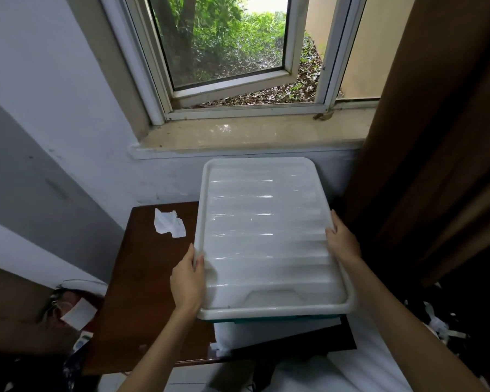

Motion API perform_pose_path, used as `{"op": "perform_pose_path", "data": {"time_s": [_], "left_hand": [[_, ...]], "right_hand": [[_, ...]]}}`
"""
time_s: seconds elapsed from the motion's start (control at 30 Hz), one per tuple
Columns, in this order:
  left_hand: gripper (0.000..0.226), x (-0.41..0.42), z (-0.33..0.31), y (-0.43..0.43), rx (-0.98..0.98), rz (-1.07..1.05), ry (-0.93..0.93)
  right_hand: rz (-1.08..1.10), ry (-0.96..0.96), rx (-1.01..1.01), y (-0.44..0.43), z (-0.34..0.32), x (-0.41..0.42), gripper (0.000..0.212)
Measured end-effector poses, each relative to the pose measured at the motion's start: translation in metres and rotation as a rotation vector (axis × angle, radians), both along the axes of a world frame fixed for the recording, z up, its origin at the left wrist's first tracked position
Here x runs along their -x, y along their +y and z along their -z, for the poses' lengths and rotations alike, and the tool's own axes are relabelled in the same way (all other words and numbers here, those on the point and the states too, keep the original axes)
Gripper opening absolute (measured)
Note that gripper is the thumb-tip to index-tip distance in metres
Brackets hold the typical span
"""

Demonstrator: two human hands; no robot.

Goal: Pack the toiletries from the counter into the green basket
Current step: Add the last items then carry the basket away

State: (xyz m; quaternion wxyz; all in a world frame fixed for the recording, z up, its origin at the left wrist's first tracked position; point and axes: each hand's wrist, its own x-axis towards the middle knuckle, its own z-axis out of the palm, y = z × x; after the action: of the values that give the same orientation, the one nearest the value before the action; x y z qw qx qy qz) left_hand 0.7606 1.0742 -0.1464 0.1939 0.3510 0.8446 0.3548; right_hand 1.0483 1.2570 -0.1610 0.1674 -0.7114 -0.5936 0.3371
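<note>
A white ribbed plastic lid (266,236) covers a container whose green rim (266,320) shows only as a thin strip under the lid's near edge. The container stands on a dark brown wooden table (142,292) below a window. My left hand (188,281) grips the lid's left edge, thumb on top. My right hand (342,239) holds the lid's right edge, fingers along the rim. The inside of the container is hidden by the lid. No toiletries are in view.
A crumpled white paper (170,224) lies on the table's far left. A stone windowsill (252,134) and an open window (227,52) are behind. A brown curtain (436,137) hangs at the right. Clutter with a white tag (78,314) sits low at the left.
</note>
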Motion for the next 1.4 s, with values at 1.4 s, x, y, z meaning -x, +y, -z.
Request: {"op": "perform_pose_path", "data": {"time_s": [1.4], "left_hand": [[0.063, -0.006, 0.006, -0.042, 0.007, 0.073, -0.247]], "right_hand": [[0.094, 0.270, -0.050, -0.037, 0.007, -0.017, 0.052]]}}
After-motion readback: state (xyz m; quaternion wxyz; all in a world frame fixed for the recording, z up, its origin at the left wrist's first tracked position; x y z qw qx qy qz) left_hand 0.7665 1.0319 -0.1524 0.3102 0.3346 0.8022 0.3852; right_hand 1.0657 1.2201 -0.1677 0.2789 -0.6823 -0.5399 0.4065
